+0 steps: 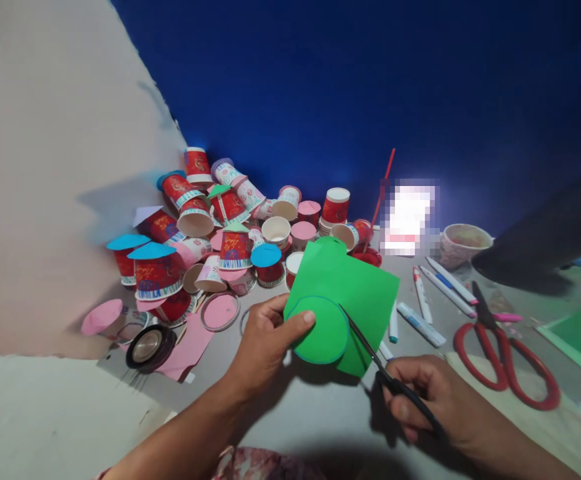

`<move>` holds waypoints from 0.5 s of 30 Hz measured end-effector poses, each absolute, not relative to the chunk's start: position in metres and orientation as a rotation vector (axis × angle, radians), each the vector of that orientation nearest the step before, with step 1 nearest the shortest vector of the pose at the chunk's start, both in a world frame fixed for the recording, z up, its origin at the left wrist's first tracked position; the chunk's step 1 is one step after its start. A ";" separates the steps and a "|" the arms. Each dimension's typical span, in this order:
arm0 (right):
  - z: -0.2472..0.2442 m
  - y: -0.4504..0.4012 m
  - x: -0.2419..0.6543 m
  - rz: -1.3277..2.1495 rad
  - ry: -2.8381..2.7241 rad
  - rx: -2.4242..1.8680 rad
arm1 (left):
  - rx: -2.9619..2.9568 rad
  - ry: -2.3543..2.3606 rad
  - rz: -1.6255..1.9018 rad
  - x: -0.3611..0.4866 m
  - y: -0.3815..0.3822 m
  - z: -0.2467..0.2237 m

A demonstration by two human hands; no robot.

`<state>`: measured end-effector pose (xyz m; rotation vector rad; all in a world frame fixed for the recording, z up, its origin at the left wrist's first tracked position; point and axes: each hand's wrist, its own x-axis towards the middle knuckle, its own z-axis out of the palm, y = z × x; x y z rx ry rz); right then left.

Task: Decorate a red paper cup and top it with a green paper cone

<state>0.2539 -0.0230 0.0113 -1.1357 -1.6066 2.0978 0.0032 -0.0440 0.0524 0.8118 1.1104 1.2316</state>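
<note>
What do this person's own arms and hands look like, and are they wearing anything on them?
The left hand and right hand are ordinary human hands, without gloves. No watch or bracelet shows at either wrist. The forearms look bare; a sliver of reddish cloth, perhaps a sleeve edge, shows beside the left one.

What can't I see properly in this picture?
All in the head view:
Fingertips of the left hand, except the thumb: hidden under the green paper.
Handle of the black scissors: partly covered by the right hand.
Bright rectangle: blurred into blocks.
Some back cups: hidden by front cups.
Green sheet at the right: cut off by the picture's edge.
</note>
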 end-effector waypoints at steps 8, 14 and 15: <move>0.006 -0.022 0.256 2.127 -1.601 -1.103 | 0.861 1.238 1.195 0.007 -0.031 0.057; 0.010 -0.022 0.256 2.120 -1.635 -1.140 | 0.888 1.357 1.172 0.006 -0.031 0.064; 0.012 -0.022 0.255 2.119 -1.636 -1.146 | 0.897 1.368 1.164 0.006 -0.030 0.065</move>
